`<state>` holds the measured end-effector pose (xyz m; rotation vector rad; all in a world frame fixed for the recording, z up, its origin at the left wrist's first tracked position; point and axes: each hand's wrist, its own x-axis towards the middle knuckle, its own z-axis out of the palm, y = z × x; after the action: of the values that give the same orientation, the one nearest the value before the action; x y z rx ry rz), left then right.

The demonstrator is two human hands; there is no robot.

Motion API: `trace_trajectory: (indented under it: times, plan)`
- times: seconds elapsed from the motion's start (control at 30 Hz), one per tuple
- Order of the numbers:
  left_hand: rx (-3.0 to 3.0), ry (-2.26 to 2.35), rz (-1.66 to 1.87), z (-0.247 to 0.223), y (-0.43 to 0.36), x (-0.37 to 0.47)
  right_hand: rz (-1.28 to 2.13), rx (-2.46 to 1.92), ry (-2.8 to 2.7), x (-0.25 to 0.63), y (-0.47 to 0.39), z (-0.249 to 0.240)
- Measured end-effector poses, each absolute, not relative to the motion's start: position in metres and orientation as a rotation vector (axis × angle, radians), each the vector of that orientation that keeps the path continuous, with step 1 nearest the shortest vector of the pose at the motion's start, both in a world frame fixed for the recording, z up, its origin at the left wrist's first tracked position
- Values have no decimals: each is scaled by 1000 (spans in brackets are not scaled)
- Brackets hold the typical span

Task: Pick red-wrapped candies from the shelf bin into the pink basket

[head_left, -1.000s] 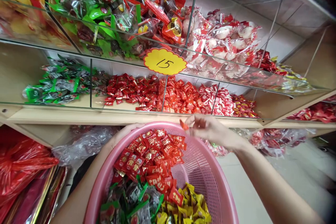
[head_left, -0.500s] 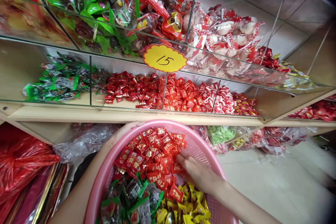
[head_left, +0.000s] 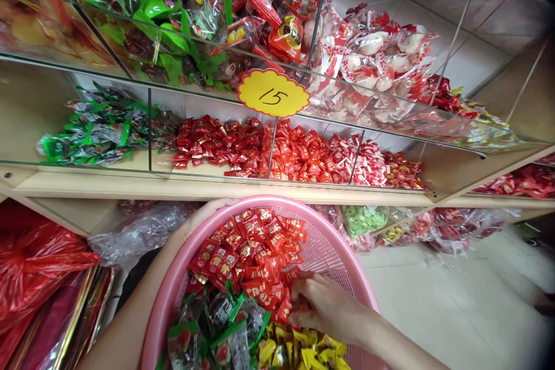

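Observation:
A pink plastic basket (head_left: 173, 269), with perforated sides, is held tilted below the shelf. My left hand (head_left: 213, 208) grips its far left rim, the fingers mostly hidden behind it. My right hand (head_left: 323, 306) reaches inside from the right; its thumb and fingers curl around red-wrapped candies (head_left: 267, 289) at the edge of the red pile. Further up in the basket lie darker red packets with gold print (head_left: 221, 265). Clear packets with green ends (head_left: 229, 329) fill the near left, and yellow-wrapped candies (head_left: 299, 347) lie just below my right hand.
Glass-fronted shelves (head_left: 225, 188) hold wrapped candies in divided bins. A yellow tag (head_left: 274, 93) reading 15 hangs on the upper glass. Under the shelf are clear bags (head_left: 143, 234) and green candies (head_left: 364, 219). A red plastic bag (head_left: 39, 266) lies at left, tiled floor at right.
My right hand has shifted slightly down and right within the basket, its thumb now showing apart from the fingers around the red candies. My left hand stays on the rim.

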<state>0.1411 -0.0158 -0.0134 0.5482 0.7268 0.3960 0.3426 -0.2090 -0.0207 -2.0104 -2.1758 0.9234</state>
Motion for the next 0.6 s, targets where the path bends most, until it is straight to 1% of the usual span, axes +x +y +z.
trace_trajectory:
  times: [0.2, 0.43, 0.6]
  plan:
    - [549, 694, 333, -16, -16, 139, 964, -2000, -2164, 342, -211, -25]
    - [530, 704, 278, -18, -15, 138, 820, -2137, -2240, 336, -218, -32]
    - [517, 702, 262, -16, -16, 138, 821, -2046, -2201, 340, -217, -26]
